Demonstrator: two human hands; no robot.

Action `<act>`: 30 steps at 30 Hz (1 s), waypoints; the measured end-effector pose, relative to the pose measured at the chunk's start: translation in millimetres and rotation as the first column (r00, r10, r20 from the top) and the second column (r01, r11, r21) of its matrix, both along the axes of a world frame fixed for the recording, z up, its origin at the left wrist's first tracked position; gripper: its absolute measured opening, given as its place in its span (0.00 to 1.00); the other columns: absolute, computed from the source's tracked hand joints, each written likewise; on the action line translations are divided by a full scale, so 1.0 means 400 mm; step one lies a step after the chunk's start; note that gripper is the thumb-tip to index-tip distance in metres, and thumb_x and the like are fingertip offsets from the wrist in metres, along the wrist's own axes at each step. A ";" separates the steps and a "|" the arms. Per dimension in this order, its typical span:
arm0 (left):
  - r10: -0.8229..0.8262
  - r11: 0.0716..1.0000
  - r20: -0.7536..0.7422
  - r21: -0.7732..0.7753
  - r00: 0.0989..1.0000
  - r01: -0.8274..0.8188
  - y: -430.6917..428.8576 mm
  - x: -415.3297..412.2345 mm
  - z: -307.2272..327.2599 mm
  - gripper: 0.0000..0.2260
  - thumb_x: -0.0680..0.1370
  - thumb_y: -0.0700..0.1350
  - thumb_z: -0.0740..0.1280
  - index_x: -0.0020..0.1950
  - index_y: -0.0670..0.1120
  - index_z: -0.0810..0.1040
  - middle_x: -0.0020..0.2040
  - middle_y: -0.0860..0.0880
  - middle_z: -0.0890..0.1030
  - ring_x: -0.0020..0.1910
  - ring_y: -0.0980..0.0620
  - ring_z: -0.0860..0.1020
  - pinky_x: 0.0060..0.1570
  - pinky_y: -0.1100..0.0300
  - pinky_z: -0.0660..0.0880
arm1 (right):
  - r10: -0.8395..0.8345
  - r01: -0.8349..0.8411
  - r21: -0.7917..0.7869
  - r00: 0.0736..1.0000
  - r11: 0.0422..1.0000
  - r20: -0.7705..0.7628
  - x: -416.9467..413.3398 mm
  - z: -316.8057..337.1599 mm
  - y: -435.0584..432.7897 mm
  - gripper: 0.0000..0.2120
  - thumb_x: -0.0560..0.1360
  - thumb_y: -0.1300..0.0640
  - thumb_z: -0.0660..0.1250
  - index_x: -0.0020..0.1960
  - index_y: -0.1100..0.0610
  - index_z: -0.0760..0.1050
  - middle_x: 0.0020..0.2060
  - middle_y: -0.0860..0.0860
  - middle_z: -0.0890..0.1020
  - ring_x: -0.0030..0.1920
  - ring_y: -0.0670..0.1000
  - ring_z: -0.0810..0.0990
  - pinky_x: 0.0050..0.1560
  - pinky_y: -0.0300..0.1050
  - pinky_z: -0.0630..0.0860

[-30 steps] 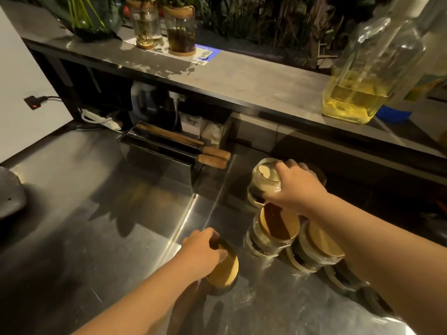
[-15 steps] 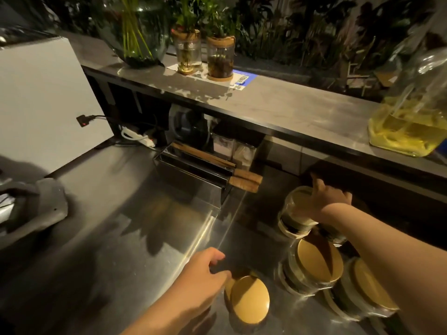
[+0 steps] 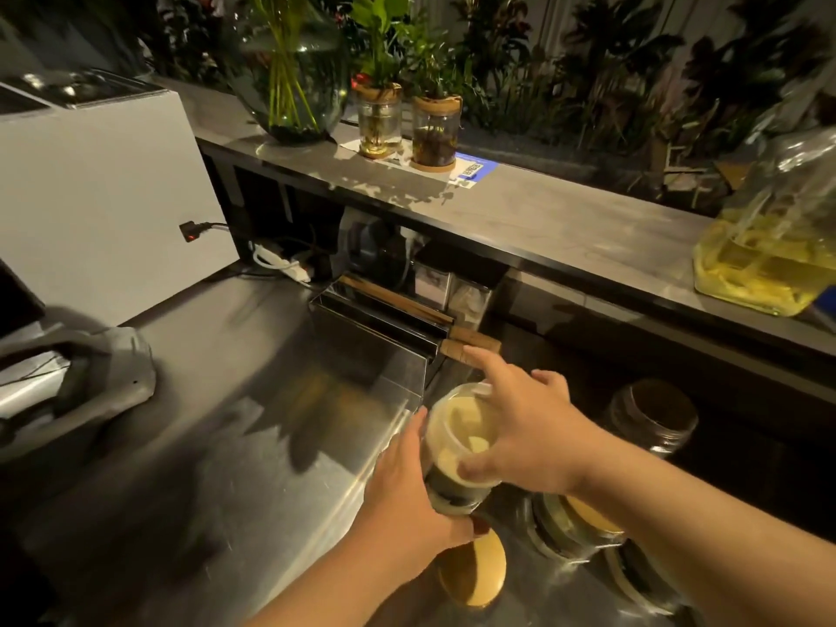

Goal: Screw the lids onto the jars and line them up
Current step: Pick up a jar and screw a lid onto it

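Note:
Both hands hold one small glass jar (image 3: 457, 445) above the steel counter; it has a pale top and a dark lower part. My left hand (image 3: 407, 500) wraps its left side and base. My right hand (image 3: 529, 427) grips its rim from the right, with the forefinger stretched out. Just below it a jar with a gold lid (image 3: 475, 570) stands on the counter. To the right, under my right forearm, are two more lidded jars (image 3: 574, 524), partly hidden. A jar with a brownish top (image 3: 651, 414) stands further back on the right in shadow.
A steel holder with wooden-handled tools (image 3: 384, 328) stands just behind the jars. A raised grey shelf (image 3: 543, 219) carries plant vases and a large jar of yellow liquid (image 3: 769, 246). A white box (image 3: 99, 196) and a grey cloth (image 3: 104, 377) lie to the left.
My right hand brought the pale-topped jar from the back of the group forward and left. My left hand left the gold-lidded jar and took hold of this jar's side.

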State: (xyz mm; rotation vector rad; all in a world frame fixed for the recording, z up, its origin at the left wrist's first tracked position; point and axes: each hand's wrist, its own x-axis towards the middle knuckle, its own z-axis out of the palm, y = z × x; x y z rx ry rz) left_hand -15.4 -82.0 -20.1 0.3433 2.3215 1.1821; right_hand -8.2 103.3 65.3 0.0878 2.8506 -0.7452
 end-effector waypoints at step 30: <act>0.313 0.950 -0.137 0.058 0.940 -0.307 -0.267 0.198 -0.058 0.41 0.52 0.62 0.87 0.62 0.72 0.75 0.56 0.68 0.84 0.54 0.61 0.85 0.56 0.52 0.85 | -0.076 0.105 -0.187 0.985 0.977 0.156 0.164 -0.157 -0.086 0.51 0.63 0.33 0.72 0.81 0.40 0.58 0.66 0.42 0.70 0.60 0.48 0.76 0.56 0.46 0.81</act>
